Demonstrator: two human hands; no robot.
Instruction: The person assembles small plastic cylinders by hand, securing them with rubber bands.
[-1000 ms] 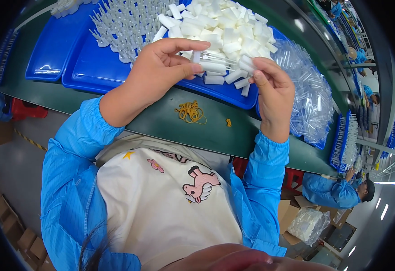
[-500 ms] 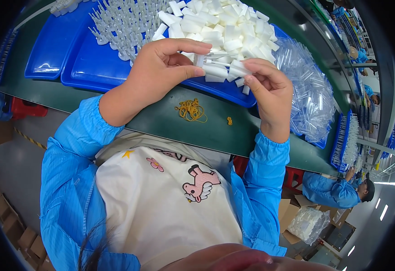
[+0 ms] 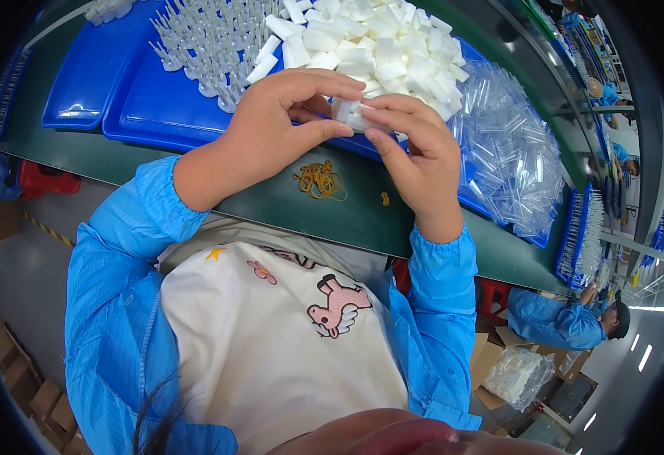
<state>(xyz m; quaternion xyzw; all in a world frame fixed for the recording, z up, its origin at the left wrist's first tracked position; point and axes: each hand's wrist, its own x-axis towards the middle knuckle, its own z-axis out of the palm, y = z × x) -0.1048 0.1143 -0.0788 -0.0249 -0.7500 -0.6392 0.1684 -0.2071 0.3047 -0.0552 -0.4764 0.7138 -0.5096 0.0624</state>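
My left hand (image 3: 271, 129) and my right hand (image 3: 415, 152) meet over the near edge of a blue tray (image 3: 157, 106), both pinching a small bundle of white plastic pieces (image 3: 349, 114) between the fingertips. Just beyond the hands, a big heap of the same white pieces (image 3: 377, 45) fills the tray. Clear pointed plastic parts (image 3: 210, 38) stand in rows on the tray's left half. A tangle of yellow rubber bands (image 3: 320, 180) lies on the green table below my hands.
A pile of clear plastic tubes (image 3: 510, 144) lies to the right on another blue tray. A second empty blue tray (image 3: 89, 76) sits at the left. Another person in a blue coat (image 3: 560, 322) works at lower right, near cardboard boxes (image 3: 514, 375).
My hands have drawn closer together, gathering the white pieces into a tighter bundle between the fingertips, and shifted slightly toward the table's near edge.
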